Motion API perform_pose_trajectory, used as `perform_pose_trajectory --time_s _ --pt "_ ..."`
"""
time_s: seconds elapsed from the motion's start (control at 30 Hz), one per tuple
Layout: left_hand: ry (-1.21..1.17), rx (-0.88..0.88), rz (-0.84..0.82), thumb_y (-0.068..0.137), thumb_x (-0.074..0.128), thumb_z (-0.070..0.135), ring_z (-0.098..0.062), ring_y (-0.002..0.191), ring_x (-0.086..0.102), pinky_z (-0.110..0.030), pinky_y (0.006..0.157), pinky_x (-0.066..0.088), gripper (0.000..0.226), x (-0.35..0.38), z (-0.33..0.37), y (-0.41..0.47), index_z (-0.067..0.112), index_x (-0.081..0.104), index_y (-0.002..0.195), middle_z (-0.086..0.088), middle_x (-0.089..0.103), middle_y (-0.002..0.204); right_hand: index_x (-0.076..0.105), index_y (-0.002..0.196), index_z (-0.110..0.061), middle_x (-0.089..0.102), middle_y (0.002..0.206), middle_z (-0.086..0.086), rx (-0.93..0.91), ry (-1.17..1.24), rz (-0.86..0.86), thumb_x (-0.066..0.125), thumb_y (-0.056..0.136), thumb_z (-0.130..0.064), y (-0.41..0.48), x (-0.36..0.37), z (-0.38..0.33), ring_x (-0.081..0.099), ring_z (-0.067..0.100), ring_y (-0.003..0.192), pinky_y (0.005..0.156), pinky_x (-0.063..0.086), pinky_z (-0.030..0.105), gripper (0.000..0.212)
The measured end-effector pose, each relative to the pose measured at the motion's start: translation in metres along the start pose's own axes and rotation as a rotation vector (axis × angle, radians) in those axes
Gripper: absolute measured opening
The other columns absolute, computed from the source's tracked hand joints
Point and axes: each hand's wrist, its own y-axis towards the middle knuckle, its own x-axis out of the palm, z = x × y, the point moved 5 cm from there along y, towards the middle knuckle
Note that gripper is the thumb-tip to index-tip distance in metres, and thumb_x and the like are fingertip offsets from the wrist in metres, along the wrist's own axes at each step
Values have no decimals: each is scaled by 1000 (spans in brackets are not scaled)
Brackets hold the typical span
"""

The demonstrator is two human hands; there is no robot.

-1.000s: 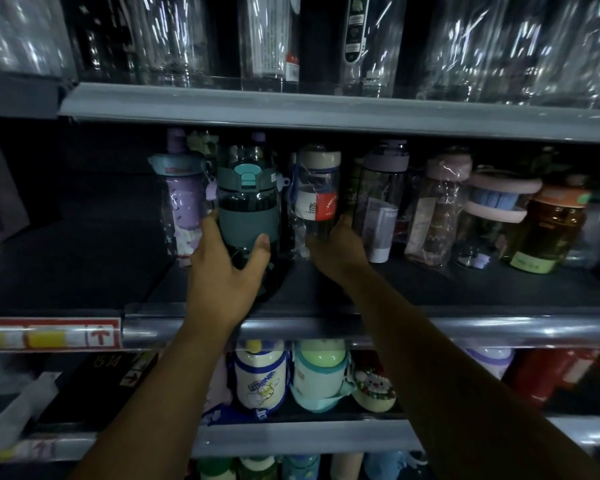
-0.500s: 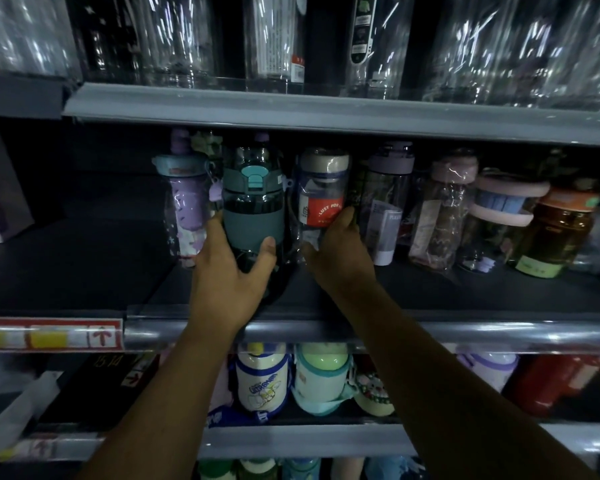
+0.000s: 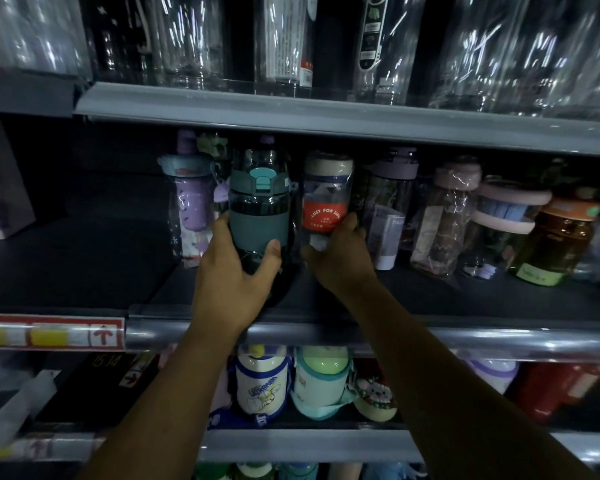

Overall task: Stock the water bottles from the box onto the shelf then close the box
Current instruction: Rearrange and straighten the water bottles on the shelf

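Head view — teal-sleeved bottle [image 3: 260, 220], red-labelled bottle [image 3: 324, 214]

- We have turned the clear plastic-wrapped bottle with the cream lid [image 3: 328, 183] about its upright axis in our right hand [image 3: 340, 266].
- Its red label [image 3: 324, 213] was angled toward 3 o'clock a second ago, with a white panel facing us. It now faces 6 o'clock squarely, and its white lettering can be read.
- The whole grey metal shelf [image 3: 430, 299] has slid a little toward 3 o'clock in our view.
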Motion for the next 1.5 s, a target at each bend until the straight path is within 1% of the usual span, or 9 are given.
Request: perform_pose_trajectory --time_s 0.17,0.3,0.57,0.7,1.0,1.17,1.3,1.4,1.5 --pt "16 5 -13 88 64 47 11 107 58 -16 84 47 59 1 1 0 24 43 138 12 62 120 35 136 -1 45 134 21 78 -199 92 73 84 -48 -2 -1 -1 52 43 122 100 49 52 79" --pt "21 12 -17 87 62 55 8 107 58 -13 83 45 66 0 -1 0 26 41 141 11 61 124 36 137 -3 46 136 20 76 -209 80 73 84 -51 -1 -4 2 50 43 125 101 47 50 81" --pt "23 29 -8 86 60 59 15 105 56 -6 81 43 65 0 -1 0 28 41 140 19 60 118 46 124 -1 65 122 18 21 -132 45 73 90 -35 5 -2 4 65 38 111 91 56 44 55" --pt "9 21 -7 88 64 50 20 101 56 2 77 42 61 0 -1 0 26 43 139 29 56 113 46 129 -1 62 128 18 42 -125 -6 72 92 -31 19 6 4 63 38 116 95 54 47 54" --pt "11 25 8 88 65 50 21 101 56 2 78 41 60 1 -1 0 23 44 138 30 56 113 34 138 5 50 139 26 80 -85 -24 62 99 -28 41 27 8 54 43 127 102 47 45 58" --pt "17 15 -19 82 57 61 14 106 58 -3 80 43 66 2 -3 1 28 43 138 27 58 115 35 136 5 50 138 26 96 -86 -28 62 99 -31 45 32 10 54 42 127 101 48 46 58" --pt "14 16 -36 83 58 62 11 106 60 -8 81 46 65 1 -3 0 27 45 137 25 62 116 37 136 10 55 136 27 41 -148 -58 60 100 -31 34 20 3 57 40 125 95 48 36 59" --pt "29 40 -62 86 57 63 10 107 60 -13 86 48 64 2 -2 -1 27 46 138 23 64 118 60 115 2 70 116 19 -105 -137 -61 60 99 -24 14 1 -4 67 34 106 73 40 23 30" --pt "103 52 -110 86 51 73 4 103 61 -16 84 47 70 5 0 -2 30 39 141 19 62 123 65 96 0 72 99 14 -196 -76 -120 62 96 -13 -13 -14 -8 68 28 94 70 44 21 13"
